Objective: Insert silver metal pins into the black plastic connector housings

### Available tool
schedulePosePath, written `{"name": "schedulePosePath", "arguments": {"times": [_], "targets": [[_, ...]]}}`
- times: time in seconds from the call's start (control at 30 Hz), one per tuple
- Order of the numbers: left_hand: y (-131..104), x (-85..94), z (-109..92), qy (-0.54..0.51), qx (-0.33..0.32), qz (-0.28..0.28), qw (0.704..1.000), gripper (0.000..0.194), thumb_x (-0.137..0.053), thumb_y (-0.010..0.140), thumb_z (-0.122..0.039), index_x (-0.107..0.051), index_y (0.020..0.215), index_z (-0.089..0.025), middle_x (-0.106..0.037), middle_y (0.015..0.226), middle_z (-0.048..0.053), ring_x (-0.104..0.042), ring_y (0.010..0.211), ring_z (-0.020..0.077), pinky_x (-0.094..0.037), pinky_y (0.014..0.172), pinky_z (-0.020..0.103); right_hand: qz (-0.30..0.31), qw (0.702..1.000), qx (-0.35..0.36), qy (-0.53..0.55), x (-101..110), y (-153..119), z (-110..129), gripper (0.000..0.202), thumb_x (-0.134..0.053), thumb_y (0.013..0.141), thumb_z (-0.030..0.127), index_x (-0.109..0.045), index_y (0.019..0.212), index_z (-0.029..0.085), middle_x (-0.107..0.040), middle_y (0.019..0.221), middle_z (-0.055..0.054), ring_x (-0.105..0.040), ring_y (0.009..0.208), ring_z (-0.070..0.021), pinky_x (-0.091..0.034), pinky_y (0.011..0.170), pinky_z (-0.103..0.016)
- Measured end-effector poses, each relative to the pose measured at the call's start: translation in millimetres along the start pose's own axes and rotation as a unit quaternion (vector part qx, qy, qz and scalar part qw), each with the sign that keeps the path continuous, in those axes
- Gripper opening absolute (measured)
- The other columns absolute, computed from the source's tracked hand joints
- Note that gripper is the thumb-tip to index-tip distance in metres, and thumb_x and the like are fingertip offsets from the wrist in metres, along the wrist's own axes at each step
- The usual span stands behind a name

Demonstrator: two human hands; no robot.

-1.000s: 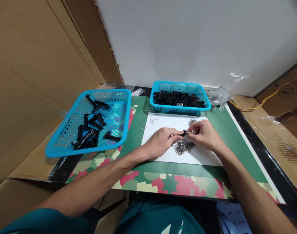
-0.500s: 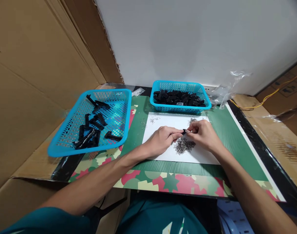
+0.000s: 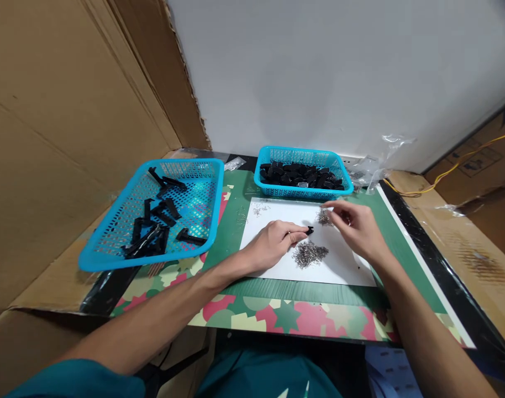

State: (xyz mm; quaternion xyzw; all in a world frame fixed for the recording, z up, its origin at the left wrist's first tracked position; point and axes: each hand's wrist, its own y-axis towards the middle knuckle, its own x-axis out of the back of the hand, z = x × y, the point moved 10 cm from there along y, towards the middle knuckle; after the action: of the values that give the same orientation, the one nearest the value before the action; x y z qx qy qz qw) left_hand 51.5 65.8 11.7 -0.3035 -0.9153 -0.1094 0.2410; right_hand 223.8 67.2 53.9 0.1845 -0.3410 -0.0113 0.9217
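My left hand (image 3: pixel 273 240) pinches a small black plastic part (image 3: pixel 310 230) between thumb and index finger; its notched end sticks out to the right. Just below lies a larger pile of small shiny metal pieces (image 3: pixel 308 255), wire-like, on a white sheet (image 3: pixel 273 271). My right hand (image 3: pixel 358 226) hovers at the right of the sheet, thumb and index finger apart, close to a smaller pile of metal pieces (image 3: pixel 324 217). Its other fingers are curled and partly hidden.
At the left a blue basket (image 3: pixel 213 237) holds several long black plastic parts. Behind the sheet, a second blue basket (image 3: pixel 302 193) is full of black parts. Loose metal bits (image 3: pixel 259 210) lie at the sheet's far left. A cardboard wall (image 3: pixel 82 110) bounds the left side.
My right hand has come away from the black part, moving right, and its thumb and index finger have parted. The left hand still grips the part. The view has shifted slightly.
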Motion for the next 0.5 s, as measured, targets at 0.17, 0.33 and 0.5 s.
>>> {"name": "schedulePosePath", "arguments": {"times": [0.17, 0.33, 0.5], "targets": [[1.2, -0.3, 2.3, -0.002, 0.005, 0.007, 1.0, 0.036, -0.056, 0.105, -0.037, -0.078, 0.126, -0.019, -0.079, 0.096, 0.005, -0.066, 0.084, 0.0192, -0.048, 0.076, 0.03, -0.144, 0.985, 0.08, 0.047, 33.9, -6.2, 18.2, 0.022, -0.062, 0.101, 0.032, -0.081, 0.111, 0.026, -0.076, 0.107, -0.007, -0.071, 0.097, -0.0227, -0.056, 0.084, -0.038], [1.7, -2.5, 4.3, 0.004, 0.007, 0.015, 1.0, 0.036, -0.054, 0.105, -0.04, -0.081, 0.116, -0.019, -0.078, 0.093, 0.005, -0.065, 0.081, 0.0193, -0.047, 0.076, 0.03, -0.16, 0.984, -0.023, 0.079, 15.3, -9.2, -2.0, 0.016, -0.073, 0.093, 0.033, -0.077, 0.084, 0.02, -0.077, 0.078, -0.005, -0.073, 0.069, -0.02, -0.06, 0.069, -0.035], [1.8, -1.7, 1.5, -0.001, 0.001, 0.006, 1.0, 0.038, -0.052, 0.105, -0.041, -0.08, 0.096, -0.017, -0.071, 0.08, 0.002, -0.061, 0.076, 0.0182, -0.045, 0.073, 0.029, -0.146, 0.967, -0.111, 0.178, -15.5, -10.7, -15.7, 0.027, -0.082, 0.083, 0.041, -0.067, 0.076, 0.02, -0.076, 0.071, -0.006, -0.074, 0.062, -0.0207, -0.061, 0.061, -0.032]]}}
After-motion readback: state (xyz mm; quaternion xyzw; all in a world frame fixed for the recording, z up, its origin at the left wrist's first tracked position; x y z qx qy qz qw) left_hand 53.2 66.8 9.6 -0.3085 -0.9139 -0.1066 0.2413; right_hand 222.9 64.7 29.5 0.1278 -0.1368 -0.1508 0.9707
